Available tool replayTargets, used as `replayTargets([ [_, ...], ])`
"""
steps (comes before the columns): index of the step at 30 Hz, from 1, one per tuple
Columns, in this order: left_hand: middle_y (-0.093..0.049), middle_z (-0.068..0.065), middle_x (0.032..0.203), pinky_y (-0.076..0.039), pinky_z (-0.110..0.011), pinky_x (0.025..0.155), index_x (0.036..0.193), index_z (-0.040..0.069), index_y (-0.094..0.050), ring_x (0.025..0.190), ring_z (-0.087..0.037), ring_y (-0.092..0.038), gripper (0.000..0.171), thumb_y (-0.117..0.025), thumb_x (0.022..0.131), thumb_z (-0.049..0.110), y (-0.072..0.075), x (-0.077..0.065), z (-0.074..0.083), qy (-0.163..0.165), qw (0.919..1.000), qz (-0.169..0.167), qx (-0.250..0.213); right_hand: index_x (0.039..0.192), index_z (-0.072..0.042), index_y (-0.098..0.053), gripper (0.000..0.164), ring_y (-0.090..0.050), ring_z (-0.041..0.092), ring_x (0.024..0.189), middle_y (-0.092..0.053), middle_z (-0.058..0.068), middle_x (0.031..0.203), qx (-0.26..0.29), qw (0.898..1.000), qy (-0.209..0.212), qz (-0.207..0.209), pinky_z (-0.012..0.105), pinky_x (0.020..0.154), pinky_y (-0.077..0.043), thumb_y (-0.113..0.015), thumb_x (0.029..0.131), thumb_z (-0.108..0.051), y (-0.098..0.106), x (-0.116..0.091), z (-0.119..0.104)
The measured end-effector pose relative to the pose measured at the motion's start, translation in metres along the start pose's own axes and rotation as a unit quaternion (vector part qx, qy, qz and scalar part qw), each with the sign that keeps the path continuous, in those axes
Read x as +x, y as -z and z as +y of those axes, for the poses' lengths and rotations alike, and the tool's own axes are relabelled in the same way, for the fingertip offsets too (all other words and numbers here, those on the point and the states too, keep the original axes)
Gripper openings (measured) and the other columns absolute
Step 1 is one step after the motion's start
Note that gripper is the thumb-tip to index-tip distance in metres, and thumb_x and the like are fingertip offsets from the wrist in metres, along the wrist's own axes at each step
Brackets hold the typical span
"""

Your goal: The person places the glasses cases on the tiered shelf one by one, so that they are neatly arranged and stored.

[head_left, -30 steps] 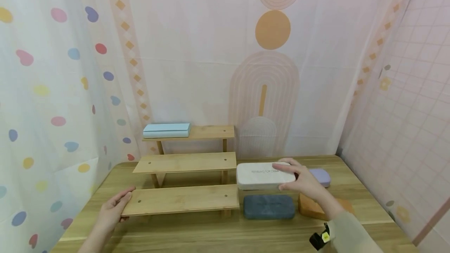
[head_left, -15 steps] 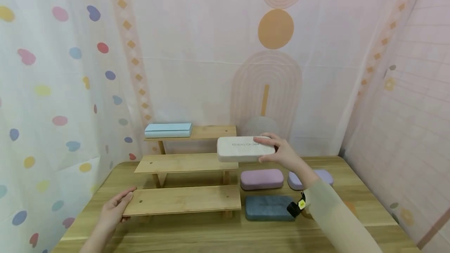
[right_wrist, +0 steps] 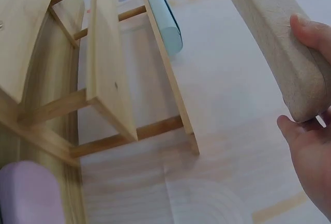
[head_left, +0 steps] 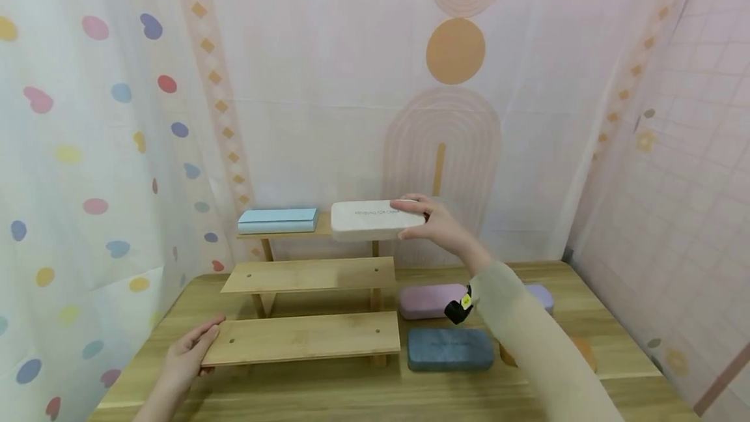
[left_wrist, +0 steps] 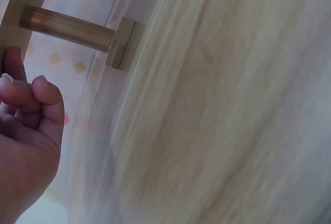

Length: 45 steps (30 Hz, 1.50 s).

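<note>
My right hand (head_left: 436, 223) grips the right end of a white glasses case (head_left: 366, 220) with lettering on its lid. The case is in the air, overlapping the top tier of a three-tier wooden shelf (head_left: 310, 275) in the head view. In the right wrist view, thumb and fingers hold the case (right_wrist: 279, 43) by its end, apart from the top board. A light blue glasses case (head_left: 278, 220) lies on the left of the top tier. My left hand (head_left: 187, 350) pinches the left end of the lowest board (head_left: 305, 338); its fingers (left_wrist: 49, 100) are curled below it.
On the wooden table (head_left: 305, 396), right of the shelf, lie a pink glasses case (head_left: 430, 301), a dark blue one (head_left: 450, 349), a lavender one (head_left: 540, 296) and an orange one (head_left: 584, 351), the last two partly behind my right sleeve. Patterned curtains (head_left: 328, 83) hang behind.
My right hand has carried the white case up and left, from above the cases on the table to the height of the top tier. The left hand stays at the lowest board.
</note>
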<state>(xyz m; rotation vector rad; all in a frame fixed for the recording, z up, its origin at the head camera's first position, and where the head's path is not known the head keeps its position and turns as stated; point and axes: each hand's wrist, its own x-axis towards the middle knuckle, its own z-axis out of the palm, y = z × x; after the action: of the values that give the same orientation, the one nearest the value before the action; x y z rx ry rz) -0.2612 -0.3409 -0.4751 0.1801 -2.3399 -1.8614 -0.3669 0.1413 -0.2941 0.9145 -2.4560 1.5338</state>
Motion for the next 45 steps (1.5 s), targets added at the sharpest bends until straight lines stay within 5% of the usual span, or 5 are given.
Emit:
replayTargets([
  [8, -0.062, 0.026, 0.093, -0.047, -0.026, 0.048, 0.128, 0.030, -0.064, 0.057, -0.012, -0.053, 0.037, -0.058, 0.096, 0.045, -0.001, -0.006, 0.002, 0.009, 1.0000, -0.002, -0.003, 0.133, -0.024, -0.062, 0.063, -0.044, 0.017, 0.121, -0.046, 0.000, 0.143, 0.004, 1.000, -0.007, 0.007, 0.037, 0.094, -0.041, -0.086, 0.075, -0.023, -0.010, 0.029, -0.002],
  [20, -0.064, 0.024, 0.090, -0.046, -0.026, 0.046, 0.132, 0.017, -0.062, 0.055, -0.012, -0.054, 0.043, -0.059, 0.096, 0.042, -0.003, -0.006, 0.002, -0.004, 0.9998, 0.018, -0.003, 0.134, -0.023, -0.060, 0.065, -0.041, 0.018, 0.125, -0.048, -0.007, 0.138, -0.009, 1.000, -0.018, 0.004, 0.042, 0.100, -0.037, -0.085, 0.074, -0.023, -0.015, 0.056, 0.001],
  [25, -0.064, 0.023, 0.090, -0.046, -0.025, 0.046, 0.126, 0.026, -0.066, 0.054, -0.012, -0.054, 0.034, -0.060, 0.096, 0.041, -0.004, -0.007, 0.002, -0.001, 0.9998, 0.022, -0.003, 0.135, -0.023, -0.059, 0.063, -0.039, 0.020, 0.129, -0.047, -0.003, 0.139, -0.003, 1.000, -0.022, 0.002, 0.046, 0.105, -0.033, -0.083, 0.077, -0.021, -0.019, 0.062, 0.008],
  [34, -0.063, 0.025, 0.091, -0.046, -0.025, 0.048, 0.135, 0.014, -0.058, 0.056, -0.012, -0.055, 0.049, -0.059, 0.096, 0.043, -0.006, -0.012, 0.001, 0.009, 0.9996, 0.021, 0.015, 0.134, -0.014, -0.060, 0.061, -0.042, 0.023, 0.124, -0.049, 0.003, 0.137, 0.027, 0.999, -0.043, 0.014, 0.043, 0.103, -0.035, -0.082, 0.077, -0.013, -0.024, 0.067, 0.023],
  [45, -0.065, 0.021, 0.088, -0.044, -0.024, 0.045, 0.129, 0.021, -0.064, 0.051, -0.012, -0.053, 0.039, -0.060, 0.096, 0.040, -0.009, -0.015, 0.002, 0.007, 0.9994, 0.031, -0.009, 0.133, -0.017, -0.062, 0.062, -0.041, 0.023, 0.125, -0.050, 0.003, 0.136, 0.004, 0.998, -0.059, 0.006, 0.046, 0.106, -0.031, -0.084, 0.075, -0.016, -0.029, 0.073, 0.026],
])
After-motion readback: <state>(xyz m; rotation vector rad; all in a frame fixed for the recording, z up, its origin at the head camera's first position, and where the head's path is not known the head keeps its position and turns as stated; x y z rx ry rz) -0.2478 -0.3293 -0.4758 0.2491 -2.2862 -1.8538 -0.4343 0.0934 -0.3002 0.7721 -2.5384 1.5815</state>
